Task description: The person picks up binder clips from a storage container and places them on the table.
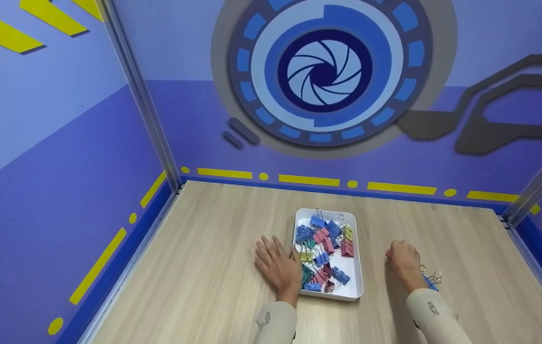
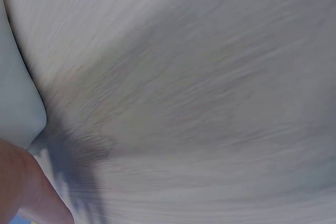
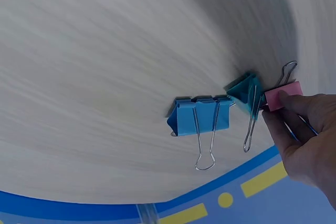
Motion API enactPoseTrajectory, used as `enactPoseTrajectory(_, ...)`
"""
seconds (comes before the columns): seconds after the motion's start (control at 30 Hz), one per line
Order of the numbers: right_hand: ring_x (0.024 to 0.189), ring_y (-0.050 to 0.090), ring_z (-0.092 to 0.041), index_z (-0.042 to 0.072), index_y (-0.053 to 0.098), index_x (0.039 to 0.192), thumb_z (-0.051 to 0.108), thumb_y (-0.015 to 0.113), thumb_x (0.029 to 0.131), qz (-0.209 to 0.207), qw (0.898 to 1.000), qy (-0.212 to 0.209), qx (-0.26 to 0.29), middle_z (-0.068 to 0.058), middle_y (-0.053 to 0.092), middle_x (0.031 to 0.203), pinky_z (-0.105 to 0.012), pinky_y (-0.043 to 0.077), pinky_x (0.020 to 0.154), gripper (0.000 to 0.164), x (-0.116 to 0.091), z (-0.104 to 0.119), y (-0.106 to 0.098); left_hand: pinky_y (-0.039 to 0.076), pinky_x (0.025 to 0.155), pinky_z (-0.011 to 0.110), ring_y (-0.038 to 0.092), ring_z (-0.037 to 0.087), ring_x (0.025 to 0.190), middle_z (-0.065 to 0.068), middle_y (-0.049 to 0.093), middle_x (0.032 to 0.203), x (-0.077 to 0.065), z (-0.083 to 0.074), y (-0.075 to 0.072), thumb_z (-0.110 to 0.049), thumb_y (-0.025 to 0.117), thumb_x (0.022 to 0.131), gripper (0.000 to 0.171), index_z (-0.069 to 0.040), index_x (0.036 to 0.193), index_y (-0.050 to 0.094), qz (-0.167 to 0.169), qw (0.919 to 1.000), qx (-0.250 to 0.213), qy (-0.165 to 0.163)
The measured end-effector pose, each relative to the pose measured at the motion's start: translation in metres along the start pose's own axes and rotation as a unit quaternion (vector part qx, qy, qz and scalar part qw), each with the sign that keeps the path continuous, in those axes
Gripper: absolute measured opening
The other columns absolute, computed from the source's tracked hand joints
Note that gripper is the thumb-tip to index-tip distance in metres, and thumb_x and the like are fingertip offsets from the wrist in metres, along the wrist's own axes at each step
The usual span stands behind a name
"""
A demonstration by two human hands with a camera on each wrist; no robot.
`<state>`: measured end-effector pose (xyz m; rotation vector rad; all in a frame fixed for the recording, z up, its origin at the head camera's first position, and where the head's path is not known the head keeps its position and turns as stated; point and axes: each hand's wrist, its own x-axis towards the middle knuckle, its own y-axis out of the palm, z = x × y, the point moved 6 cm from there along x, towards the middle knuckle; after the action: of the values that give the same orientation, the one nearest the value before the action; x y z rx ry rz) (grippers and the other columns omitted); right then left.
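Note:
A white tray [image 1: 346, 263] holds a jumble of blue, pink, green and yellow binder clips. Along its left side lies my left hand [image 1: 278, 267], fingers spread, with the thumb side against the rim. Part of that hand [image 2: 37, 192] shows at the lower left of the left wrist view. To the right of the tray, my right hand [image 1: 404, 263] pinches a pink binder clip [image 3: 291, 88] between thumb and fingers. Close by the pink clip is a teal binder clip [image 3: 244, 92], and a larger blue binder clip [image 3: 202, 118] sits beside it.
The wooden tabletop [image 1: 204, 248] runs back to a blue-purple wall panel [image 1: 180, 124] with yellow marks. A metal post [image 1: 149, 105] stands at the back left corner, another at the back right.

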<state>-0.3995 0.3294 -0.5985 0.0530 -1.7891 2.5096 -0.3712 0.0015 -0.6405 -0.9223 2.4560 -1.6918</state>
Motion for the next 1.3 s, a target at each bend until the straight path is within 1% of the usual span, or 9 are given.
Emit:
enactPoseTrajectory(0.2, 0.063, 0.049, -0.021, 0.001, 0.056, 0.069, -0.005, 0.068, 0.086, -0.007, 0.999, -0.02, -0.026, -0.009, 0.056, 0.067, -0.037, 0.046, 0.054, 0.021, -0.004, -0.002, -0.004, 0.028, 0.124, 0.057, 0.031, 0.038, 0.154, 0.015, 0.037, 0.165, -0.002, -0.001, 0.001, -0.054, 0.051, 0.1, 0.067, -0.014, 0.153, 0.048, -0.02, 0.9997, 0.009, 0.006)
enactPoseTrajectory(0.33, 0.064, 0.05, -0.024, -0.005, 0.059, 0.077, -0.006, 0.065, 0.087, 0.021, 0.999, -0.02, -0.034, -0.013, 0.058, 0.07, -0.039, 0.048, 0.056, 0.012, -0.002, 0.008, -0.007, 0.029, 0.123, 0.057, 0.031, 0.037, 0.154, 0.014, 0.038, 0.164, 0.001, 0.0, -0.001, -0.054, 0.051, 0.1, 0.066, -0.014, 0.152, 0.049, -0.021, 0.9996, 0.016, 0.006)
enactPoseTrajectory(0.47, 0.07, 0.064, -0.036, -0.012, 0.063, 0.085, -0.008, 0.059, 0.087, 0.036, 0.999, -0.005, -0.031, -0.027, 0.066, 0.08, -0.046, 0.056, 0.06, 0.007, 0.007, 0.03, -0.016, 0.027, 0.125, 0.057, 0.028, 0.037, 0.156, 0.014, 0.035, 0.166, 0.007, 0.002, -0.004, -0.054, 0.051, 0.1, 0.067, -0.014, 0.154, 0.046, -0.007, 0.9999, 0.015, 0.002)
enactPoseTrajectory(0.57, 0.08, 0.068, -0.047, -0.014, 0.065, 0.09, -0.007, 0.059, 0.088, 0.011, 0.999, -0.022, -0.021, -0.034, 0.067, 0.089, -0.054, 0.06, 0.067, 0.01, 0.014, 0.055, -0.024, 0.026, 0.125, 0.057, 0.028, 0.037, 0.156, 0.013, 0.034, 0.166, 0.009, 0.004, -0.005, -0.054, 0.051, 0.1, 0.067, -0.015, 0.154, 0.046, -0.008, 0.9998, 0.017, -0.001)
enactPoseTrajectory(0.67, 0.085, 0.068, -0.046, -0.014, 0.065, 0.097, -0.003, 0.064, 0.091, -0.01, 0.999, -0.047, 0.0, -0.033, 0.066, 0.093, -0.054, 0.061, 0.074, 0.012, 0.016, 0.082, -0.026, 0.027, 0.125, 0.057, 0.028, 0.037, 0.156, 0.013, 0.035, 0.166, 0.007, 0.004, -0.005, -0.054, 0.051, 0.1, 0.067, -0.015, 0.154, 0.046, -0.007, 0.9998, 0.017, -0.002)
enactPoseTrajectory(0.77, 0.082, 0.067, -0.038, -0.013, 0.067, 0.1, -0.002, 0.068, 0.09, -0.017, 0.998, -0.059, 0.026, -0.027, 0.066, 0.092, -0.051, 0.061, 0.074, 0.014, 0.012, 0.104, -0.018, 0.027, 0.124, 0.057, 0.03, 0.037, 0.155, 0.014, 0.036, 0.165, 0.004, 0.003, -0.002, -0.054, 0.051, 0.1, 0.067, -0.014, 0.153, 0.047, -0.005, 0.9999, 0.016, 0.002)
enactPoseTrajectory(0.93, 0.067, 0.061, -0.028, -0.006, 0.069, 0.082, -0.006, 0.071, 0.077, -0.031, 0.995, -0.092, 0.04, -0.022, 0.07, 0.082, -0.047, 0.056, 0.061, 0.006, 0.004, 0.128, 0.005, 0.027, 0.124, 0.056, 0.031, 0.037, 0.154, 0.014, 0.036, 0.165, 0.0, 0.0, 0.001, -0.055, 0.051, 0.1, 0.067, -0.014, 0.154, 0.047, -0.006, 0.9999, 0.013, 0.006)
enactPoseTrajectory(1.07, 0.065, 0.06, -0.026, -0.004, 0.067, 0.084, -0.007, 0.066, 0.08, -0.024, 0.995, -0.089, 0.035, -0.023, 0.071, 0.081, -0.049, 0.055, 0.06, 0.005, -0.001, 0.135, 0.019, 0.028, 0.124, 0.056, 0.032, 0.037, 0.154, 0.015, 0.038, 0.164, -0.001, 0.0, 0.0, -0.054, 0.052, 0.1, 0.066, -0.014, 0.152, 0.049, -0.014, 0.9998, 0.009, 0.006)
enactPoseTrajectory(1.3, 0.074, 0.067, -0.048, -0.007, 0.061, 0.088, -0.008, 0.062, 0.081, -0.112, 0.988, -0.11, 0.006, -0.029, 0.067, 0.08, -0.058, 0.056, 0.065, 0.008, -0.01, 0.138, 0.023, 0.033, 0.121, 0.056, 0.035, 0.039, 0.152, 0.017, 0.042, 0.161, -0.002, -0.001, -0.001, -0.053, 0.054, 0.099, 0.066, -0.012, 0.15, 0.052, -0.029, 0.9995, 0.011, 0.01)
